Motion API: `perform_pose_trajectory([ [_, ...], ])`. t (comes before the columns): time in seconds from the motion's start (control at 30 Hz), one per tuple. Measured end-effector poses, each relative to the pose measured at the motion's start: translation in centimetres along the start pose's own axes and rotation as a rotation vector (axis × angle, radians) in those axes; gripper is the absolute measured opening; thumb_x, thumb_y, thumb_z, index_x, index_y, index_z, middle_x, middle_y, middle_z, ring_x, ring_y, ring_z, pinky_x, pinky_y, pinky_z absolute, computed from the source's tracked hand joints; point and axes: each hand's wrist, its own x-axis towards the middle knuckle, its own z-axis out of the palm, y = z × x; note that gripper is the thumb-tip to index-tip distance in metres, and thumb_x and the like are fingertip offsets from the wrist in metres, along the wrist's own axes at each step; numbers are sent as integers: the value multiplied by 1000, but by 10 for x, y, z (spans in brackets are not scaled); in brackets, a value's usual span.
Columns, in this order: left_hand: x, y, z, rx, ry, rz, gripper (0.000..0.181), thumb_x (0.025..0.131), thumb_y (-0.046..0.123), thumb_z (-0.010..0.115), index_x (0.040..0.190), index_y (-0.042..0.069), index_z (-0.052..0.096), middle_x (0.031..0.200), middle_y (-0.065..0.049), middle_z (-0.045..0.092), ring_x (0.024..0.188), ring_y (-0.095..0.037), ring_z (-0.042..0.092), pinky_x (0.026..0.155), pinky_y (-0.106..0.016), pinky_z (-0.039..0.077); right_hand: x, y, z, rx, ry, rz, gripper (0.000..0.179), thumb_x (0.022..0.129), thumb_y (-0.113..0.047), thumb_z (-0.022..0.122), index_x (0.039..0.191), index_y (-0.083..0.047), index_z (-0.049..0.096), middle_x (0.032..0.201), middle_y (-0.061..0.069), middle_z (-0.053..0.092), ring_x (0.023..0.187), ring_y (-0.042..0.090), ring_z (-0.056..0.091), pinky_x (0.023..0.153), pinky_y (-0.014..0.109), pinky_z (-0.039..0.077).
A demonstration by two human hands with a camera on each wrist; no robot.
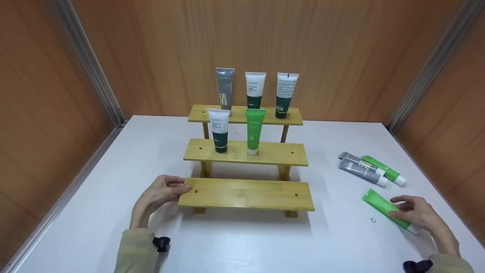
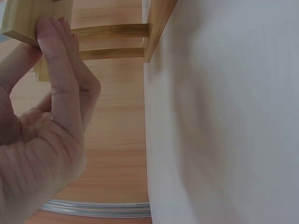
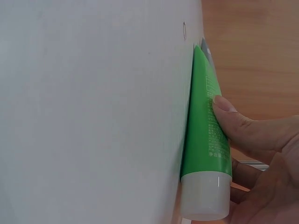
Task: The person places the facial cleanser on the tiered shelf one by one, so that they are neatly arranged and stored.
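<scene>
My left hand (image 1: pixel 161 193) pinches the left end of the lowest step of a wooden display stand (image 1: pixel 246 193), thumb on top and fingers underneath. In the left wrist view its fingers (image 2: pixel 58 65) meet the board's corner. At the right, my right hand (image 1: pixel 415 212) grips a green squeeze tube (image 1: pixel 382 204) lying on the table, its white cap toward me. The right wrist view shows the thumb (image 3: pixel 229 109) on the tube's printed side and the other fingers partly hidden behind it.
The middle step carries a white-and-dark-green tube (image 1: pixel 218 131) and a green tube (image 1: pixel 254 132). On the top step stand a grey tube (image 1: pixel 225 89) and two white-and-dark-green tubes (image 1: pixel 287 94). Grey tubes (image 1: pixel 362 172) and another green tube (image 1: pixel 394 175) lie behind my right hand. Wooden walls (image 1: pixel 265 45) enclose the table.
</scene>
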Motion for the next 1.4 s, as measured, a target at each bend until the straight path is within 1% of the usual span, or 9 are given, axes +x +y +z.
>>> perform_pose_trajectory([
  [0.17,1,1,0,5,-5,-1,61,93,23,72,135,-14,48,115,-13,70,93,-9,69,83,-26,61,0,0,0,7,-8,2,71,88,-32,78,135,13,49,113,28,67,98,22,65,75,25,48],
  [0.3,0,1,0,7,-10,6,61,94,23,72,135,-15,48,114,-13,69,93,-10,69,83,-26,61,-1,0,1,20,-3,-2,69,89,-30,78,135,12,50,111,24,69,95,15,63,74,24,48],
  [0.43,0,1,0,11,2,4,61,93,22,73,135,-15,48,114,-14,70,92,-10,70,82,-26,61,-2,-1,2,41,-5,-7,67,89,-29,77,135,13,50,111,22,69,93,10,60,72,21,49],
  [0.7,0,1,1,17,7,1,62,93,22,72,137,-15,47,117,-16,68,93,-11,70,83,-27,61,-1,-1,3,50,-40,-9,66,93,-28,73,137,14,47,120,30,62,103,22,60,76,23,48],
  [0.83,0,1,1,20,11,-4,62,93,23,73,136,-14,48,117,-17,68,94,-11,69,84,-27,61,-1,-1,3,35,-41,-24,65,94,-26,71,137,17,46,122,32,61,102,19,60,75,20,48],
  [0.93,0,1,1,20,14,-9,62,93,23,73,136,-14,49,117,-17,68,95,-11,69,85,-28,61,-1,-2,2,25,-31,-31,64,96,-25,69,136,19,45,125,35,58,102,17,58,74,17,47],
  [1.13,1,1,0,21,13,-16,63,93,24,73,137,-14,48,119,-18,68,95,-12,69,87,-30,61,-2,-9,1,29,-5,-41,63,99,-23,64,137,21,41,129,38,55,102,16,55,75,17,45],
  [1.27,0,1,-1,24,6,-7,64,94,24,72,137,-15,46,120,-19,67,96,-11,69,87,-30,61,-3,-17,1,40,27,-74,61,99,-20,63,138,21,41,128,36,55,98,12,52,74,15,45],
  [1.4,-1,1,-1,6,-2,4,61,94,22,71,136,-15,47,118,-16,69,96,-10,69,87,-29,61,-5,-25,4,82,68,-117,57,98,-15,64,137,22,43,125,32,57,91,6,49,73,15,45],
])
